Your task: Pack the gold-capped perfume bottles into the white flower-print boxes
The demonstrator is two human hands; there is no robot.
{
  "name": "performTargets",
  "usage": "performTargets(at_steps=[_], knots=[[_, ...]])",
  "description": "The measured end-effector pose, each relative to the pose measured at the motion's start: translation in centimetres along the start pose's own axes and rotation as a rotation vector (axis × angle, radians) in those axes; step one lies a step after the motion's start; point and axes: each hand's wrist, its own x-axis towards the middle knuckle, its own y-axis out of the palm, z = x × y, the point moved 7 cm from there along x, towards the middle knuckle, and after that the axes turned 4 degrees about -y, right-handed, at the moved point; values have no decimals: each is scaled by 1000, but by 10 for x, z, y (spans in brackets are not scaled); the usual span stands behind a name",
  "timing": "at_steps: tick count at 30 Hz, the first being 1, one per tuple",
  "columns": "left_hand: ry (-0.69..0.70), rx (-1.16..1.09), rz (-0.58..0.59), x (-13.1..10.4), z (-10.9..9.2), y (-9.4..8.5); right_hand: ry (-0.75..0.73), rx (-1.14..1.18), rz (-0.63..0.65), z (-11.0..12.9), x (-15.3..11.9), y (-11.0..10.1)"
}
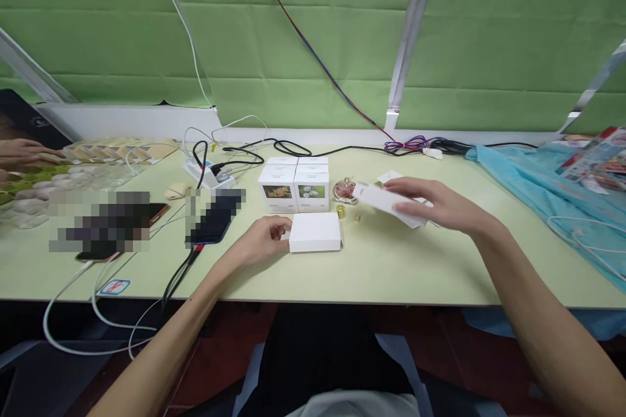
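Observation:
My left hand (pixel 267 238) is closed on the left end of a plain white box (pixel 315 232), which lies flat on the table. In my right hand (pixel 433 202) is a second white carton (pixel 386 201), tilted and slightly blurred, with a flap showing at its far side. Just left of that carton stands a round glass perfume bottle (pixel 343 191) with reddish contents. A gold cap (pixel 341 211) and a smaller gold piece (pixel 357 217) sit in front of the bottle. Behind the flat box are several stacked white boxes with flower pictures (pixel 295 186).
Two phones (pixel 215 218) with cables lie at the left, near a white power strip (pixel 210 174). Farther left are packed trays (pixel 44 189) and another person's hand (pixel 29 151). Blue plastic sheeting (pixel 548 189) covers the right side. Black cables (pixel 332 151) run along the back.

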Motion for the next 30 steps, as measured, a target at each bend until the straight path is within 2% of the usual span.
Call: performTargets(at_steps=[2,4,6,8,12,15,23,26,30], knots=[[5,54,-54,0,-1,1,111,-19,-141,-27,4,-15],[37,120,-115,-1,-4,1,234,-132,-274,-56,8,-25],[92,171,-164,-3,-10,0,305,-273,-304,-80,12,-25],[134,183,-190,-6,-16,0,286,-421,-243,-92,17,-15],[156,149,-182,-10,-26,0,248,-712,31,-97,20,24],[128,134,-171,-11,-30,0,272,-800,121,-95,18,42],[97,141,-144,-21,-35,3,306,-797,120,-98,18,44],[102,191,-166,-24,-39,1,297,-797,112,-97,17,45],[175,332,-236,-29,-54,-3,287,-784,56,-99,16,45]])
